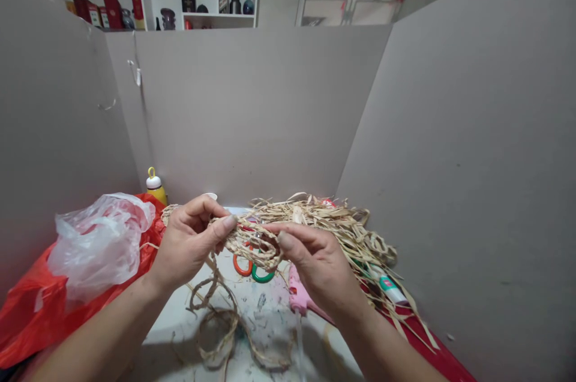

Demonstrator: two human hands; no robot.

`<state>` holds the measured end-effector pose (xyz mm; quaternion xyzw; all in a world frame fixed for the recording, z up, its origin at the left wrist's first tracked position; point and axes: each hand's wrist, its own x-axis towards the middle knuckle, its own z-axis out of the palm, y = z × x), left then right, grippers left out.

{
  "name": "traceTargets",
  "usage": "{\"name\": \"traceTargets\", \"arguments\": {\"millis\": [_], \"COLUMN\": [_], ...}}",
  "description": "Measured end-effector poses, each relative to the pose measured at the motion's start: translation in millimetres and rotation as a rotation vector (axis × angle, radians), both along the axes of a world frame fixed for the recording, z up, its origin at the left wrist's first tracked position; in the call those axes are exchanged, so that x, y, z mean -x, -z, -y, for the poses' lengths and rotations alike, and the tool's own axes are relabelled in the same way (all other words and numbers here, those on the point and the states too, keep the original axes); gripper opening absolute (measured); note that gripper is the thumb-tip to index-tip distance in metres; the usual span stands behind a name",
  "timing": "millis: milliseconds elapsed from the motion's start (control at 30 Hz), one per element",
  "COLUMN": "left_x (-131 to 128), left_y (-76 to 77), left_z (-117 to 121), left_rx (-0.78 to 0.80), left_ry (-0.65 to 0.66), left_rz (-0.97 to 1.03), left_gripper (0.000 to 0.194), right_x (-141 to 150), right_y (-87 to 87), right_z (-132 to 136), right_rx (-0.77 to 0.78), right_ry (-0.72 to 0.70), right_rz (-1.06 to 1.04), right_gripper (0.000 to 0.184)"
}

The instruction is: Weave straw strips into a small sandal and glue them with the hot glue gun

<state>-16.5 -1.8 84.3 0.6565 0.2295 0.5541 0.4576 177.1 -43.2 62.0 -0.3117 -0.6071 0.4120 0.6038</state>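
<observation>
Between my two hands, above the table, is a looped length of braided straw cord [252,244], folded into several side-by-side strands. My left hand [193,238] pinches its left end between thumb and fingers. At the other end, my right hand [310,256] grips the loop with thumb and forefinger. A loose tail of straw cord [218,334] lies in curls on the table below. Partly hidden behind the held braid are scissors with an orange handle [242,268] and a green handle [262,275]. Close to my right hand lies a pink glue gun [297,292], partly covered by it.
A heap of dry straw strips [333,226] lies at the back right, with a white-and-green tube [391,289] beside it. Red and clear plastic bags [103,244] fill the left side. Behind them stands a yellow bottle [156,189]. Grey partitions [247,112] enclose the table.
</observation>
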Motion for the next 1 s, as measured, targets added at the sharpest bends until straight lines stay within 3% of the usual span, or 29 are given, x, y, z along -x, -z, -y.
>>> {"name": "traceTargets", "arguments": {"millis": [133, 233, 433, 633, 833, 1000], "left_x": [3.1, 2.8, -2.6, -3.7, -5.5, -2.1], "left_y": [-2.4, -0.8, 4.7, 4.6, 5.8, 5.6], "left_z": [-2.3, -3.3, -2.9, -4.2, -3.9, -8.6], "left_rx": [-0.011, -0.004, 0.032, 0.077, 0.014, 0.048], "left_ry": [0.06, 0.119, 0.18, 0.199, 0.117, 0.09], "left_rz": [-0.069, -0.146, -0.22, -0.213, -0.209, -0.284], "left_gripper": [0.015, 0.016, 0.019, 0.02, 0.023, 0.03], "right_x": [-6.6, -6.1, -0.6, -0.2, 2.4, 0.4], "right_y": [-3.1, -5.4, -4.2, -1.9, -0.2, -1.2], "right_z": [-1.9, -1.3, -1.2, -4.1, -2.2, -1.9], "right_rx": [0.075, 0.132, 0.102, 0.1, 0.269, 0.332], "right_ry": [0.013, -0.021, -0.261, -0.288, -0.365, -0.406], "right_rz": [0.029, 0.086, 0.323, 0.266, 0.194, 0.261], "right_gripper": [0.037, 0.04, 0.049, 0.045, 0.039, 0.032]}}
